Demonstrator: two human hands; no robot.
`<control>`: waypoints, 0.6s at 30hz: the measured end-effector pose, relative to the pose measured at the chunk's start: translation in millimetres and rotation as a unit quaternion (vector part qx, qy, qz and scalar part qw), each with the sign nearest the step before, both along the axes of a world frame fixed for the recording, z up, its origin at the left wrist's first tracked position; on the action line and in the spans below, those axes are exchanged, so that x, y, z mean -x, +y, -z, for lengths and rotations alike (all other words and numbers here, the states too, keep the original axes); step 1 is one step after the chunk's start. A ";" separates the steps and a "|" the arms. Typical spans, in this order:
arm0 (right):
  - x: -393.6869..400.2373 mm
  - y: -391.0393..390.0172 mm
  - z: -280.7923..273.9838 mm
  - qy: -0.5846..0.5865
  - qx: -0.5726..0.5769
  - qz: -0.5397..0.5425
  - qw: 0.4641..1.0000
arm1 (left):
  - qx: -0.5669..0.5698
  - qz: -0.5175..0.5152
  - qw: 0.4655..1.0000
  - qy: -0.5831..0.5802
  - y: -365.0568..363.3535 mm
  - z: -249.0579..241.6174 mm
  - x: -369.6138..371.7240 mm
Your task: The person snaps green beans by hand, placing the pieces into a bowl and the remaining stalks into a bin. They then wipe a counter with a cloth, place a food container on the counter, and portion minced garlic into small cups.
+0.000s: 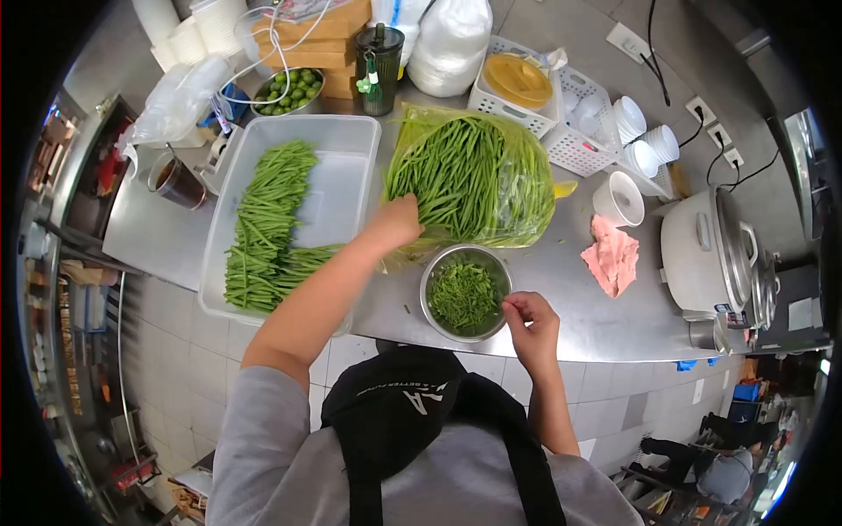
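My left hand is at the lower left edge of a yellow-green plastic bag full of long green beans. Its fingers are curled against the beans, and whatever they grip is hidden. My right hand is closed in a pinch at the right rim of a round metal bowl; I cannot make out anything between the fingertips. Short cut ends of green beans lie in the bowl. To the left, a clear plastic tub holds trimmed green beans along its left and front sides.
A pink cloth and white tub lie right of the bag, before a rice cooker. Behind stand a dark tumbler, limes in a bowl and white baskets. A glass of dark drink stands far left.
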State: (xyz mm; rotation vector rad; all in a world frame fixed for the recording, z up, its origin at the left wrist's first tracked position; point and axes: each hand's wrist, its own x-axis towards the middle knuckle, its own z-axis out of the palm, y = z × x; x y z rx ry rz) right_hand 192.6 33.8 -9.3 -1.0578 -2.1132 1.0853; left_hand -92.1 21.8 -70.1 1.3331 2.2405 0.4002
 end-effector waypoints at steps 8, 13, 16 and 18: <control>1.6 -16.4 3.2 0.003 0.008 0.023 1.000 | -0.025 -0.018 0.998 0.063 -2.5 -7.5 -8.3; 2.4 -19.8 1.1 0.003 -0.007 0.018 1.000 | -0.103 -0.121 0.974 -0.164 10.1 4.3 6.2; 0.9 -23.6 -1.1 -0.002 -0.013 0.020 1.000 | -0.165 -0.162 0.909 -0.347 12.1 0.4 8.1; 1.7 -24.7 -3.6 -0.007 -0.018 0.020 1.000 | -0.184 -0.179 0.865 -0.431 11.4 -8.0 7.6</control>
